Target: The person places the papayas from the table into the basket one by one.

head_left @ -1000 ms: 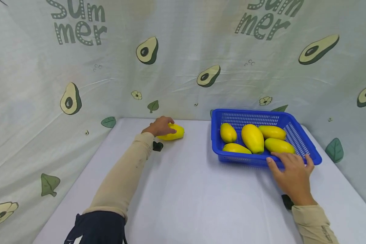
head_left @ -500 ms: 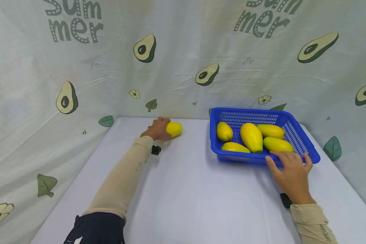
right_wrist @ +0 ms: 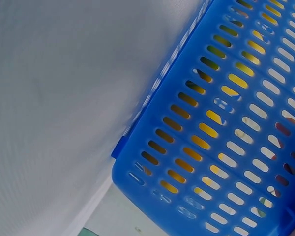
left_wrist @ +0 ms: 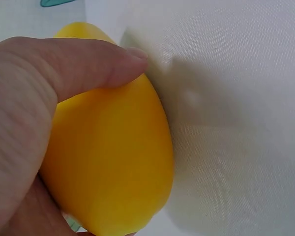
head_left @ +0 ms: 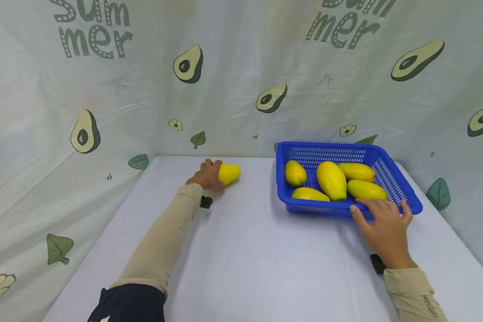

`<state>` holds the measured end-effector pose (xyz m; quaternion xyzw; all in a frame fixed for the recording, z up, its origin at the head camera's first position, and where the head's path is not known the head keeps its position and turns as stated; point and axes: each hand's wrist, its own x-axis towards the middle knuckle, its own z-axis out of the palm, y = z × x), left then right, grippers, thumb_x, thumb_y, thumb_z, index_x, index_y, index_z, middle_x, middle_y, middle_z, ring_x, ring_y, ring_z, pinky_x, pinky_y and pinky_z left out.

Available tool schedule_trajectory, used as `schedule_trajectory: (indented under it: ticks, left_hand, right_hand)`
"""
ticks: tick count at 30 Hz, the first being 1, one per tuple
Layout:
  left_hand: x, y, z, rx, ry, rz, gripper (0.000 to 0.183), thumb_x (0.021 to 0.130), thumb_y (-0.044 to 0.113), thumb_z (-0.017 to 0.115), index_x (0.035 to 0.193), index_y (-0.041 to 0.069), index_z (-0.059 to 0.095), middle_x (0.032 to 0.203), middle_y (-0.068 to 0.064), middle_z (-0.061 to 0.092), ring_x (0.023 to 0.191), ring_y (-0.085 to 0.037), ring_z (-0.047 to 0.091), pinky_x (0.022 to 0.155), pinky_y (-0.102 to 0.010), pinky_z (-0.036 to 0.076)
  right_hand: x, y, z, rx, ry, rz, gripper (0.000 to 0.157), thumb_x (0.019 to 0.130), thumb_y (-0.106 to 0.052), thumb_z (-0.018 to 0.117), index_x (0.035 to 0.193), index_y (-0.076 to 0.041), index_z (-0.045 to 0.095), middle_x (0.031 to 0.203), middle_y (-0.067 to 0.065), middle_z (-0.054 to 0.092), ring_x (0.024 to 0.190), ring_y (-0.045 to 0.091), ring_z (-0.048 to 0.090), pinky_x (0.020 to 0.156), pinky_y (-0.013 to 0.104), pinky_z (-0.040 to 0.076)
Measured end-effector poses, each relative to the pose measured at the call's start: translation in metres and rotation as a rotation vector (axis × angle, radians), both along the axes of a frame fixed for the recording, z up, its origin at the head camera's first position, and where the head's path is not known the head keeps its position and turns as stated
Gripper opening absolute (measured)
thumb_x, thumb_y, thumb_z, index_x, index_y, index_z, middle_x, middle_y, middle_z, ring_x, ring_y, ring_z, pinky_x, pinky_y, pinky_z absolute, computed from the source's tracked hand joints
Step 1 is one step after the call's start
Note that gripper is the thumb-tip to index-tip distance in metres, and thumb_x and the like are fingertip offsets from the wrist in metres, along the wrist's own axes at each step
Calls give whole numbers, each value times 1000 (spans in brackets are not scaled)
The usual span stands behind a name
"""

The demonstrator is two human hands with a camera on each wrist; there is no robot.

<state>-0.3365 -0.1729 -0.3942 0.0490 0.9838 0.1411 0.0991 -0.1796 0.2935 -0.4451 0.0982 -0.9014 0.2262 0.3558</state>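
Observation:
At the far left of the table my left hand (head_left: 208,175) grips a yellow mango (head_left: 229,174). In the left wrist view the thumb (left_wrist: 103,66) lies across the mango (left_wrist: 113,157), with the other fingers mostly hidden behind it. The mango is close over the white cloth, its shadow beside it. On the right, a blue plastic basket (head_left: 314,209) with slotted walls contains several more yellow mangoes (head_left: 332,181). My right hand (head_left: 386,230) holds the basket's front rim, fingers over the edge. Skin shows through the slots of the basket (right_wrist: 177,142) in the right wrist view.
A white cloth (head_left: 257,250) covers the table and stretches between the two arms. Behind and beside it hangs a pale curtain (head_left: 225,103) printed with avocados, leaves and lettering. The basket stands near the table's back right corner.
My left hand has closed round the mango and turned it, so its visible end now points up to the right. The right hand stays at the basket's rim. The view has shifted slightly.

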Motion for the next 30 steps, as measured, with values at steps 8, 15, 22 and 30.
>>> schedule_trajectory:
  ticks: [8,15,22,30]
  left_hand:
    - [-2,-6,-2,8,18,21,87,80,31,81,151,12,34,138,-21,34,121,-37,40,102,-58,42]
    - [-4,-2,0,47,56,16,85,82,37,79,149,9,35,130,-19,41,113,-35,47,98,-55,45]
    - [-2,7,17,111,119,-9,86,82,47,75,148,5,38,131,-16,50,111,-32,51,93,-52,48]
    - [0,18,28,147,170,-43,86,82,55,71,145,6,39,125,-13,53,105,-29,53,89,-50,50]
  right_hand:
    - [-2,-3,2,1,9,17,32,93,-31,69,111,-5,70,106,23,67,110,47,51,112,66,4]
    - [1,-2,2,3,-27,0,33,94,-32,67,112,-5,70,109,24,67,112,48,50,113,66,3]
    - [4,0,3,0,-23,-5,33,94,-32,66,111,-4,70,107,25,66,110,49,50,112,66,4]
    - [2,-1,1,-4,-27,-6,33,94,-31,68,112,-4,70,108,25,67,112,48,50,113,66,4]
